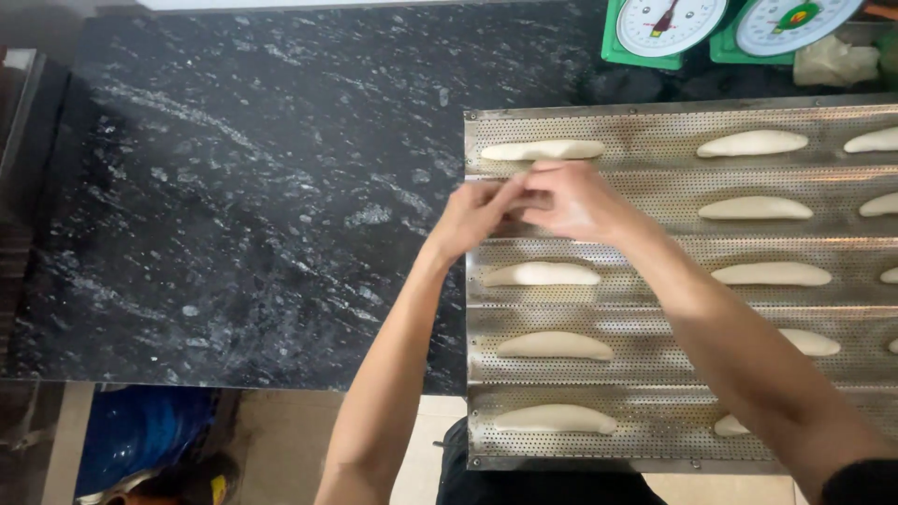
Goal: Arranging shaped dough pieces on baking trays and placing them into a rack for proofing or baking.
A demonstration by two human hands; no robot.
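My left hand (479, 213) and my right hand (572, 198) meet over the second groove from the back of a perforated metal baking tray (655, 131). Both are closed around a piece of pale dough that is almost fully hidden under the fingers. Long, shaped dough pieces lie in the grooves around them: one just behind the hands (543, 150), one in front of them (541, 274), and more toward the tray's right side (754, 208).
The tray rests on a black speckled stone counter (262, 196) and overhangs its front edge. Two green dial scales (662, 26) stand at the back right. A lump of dough (832, 62) sits next to them. A blue object (140, 430) lies on the floor below.
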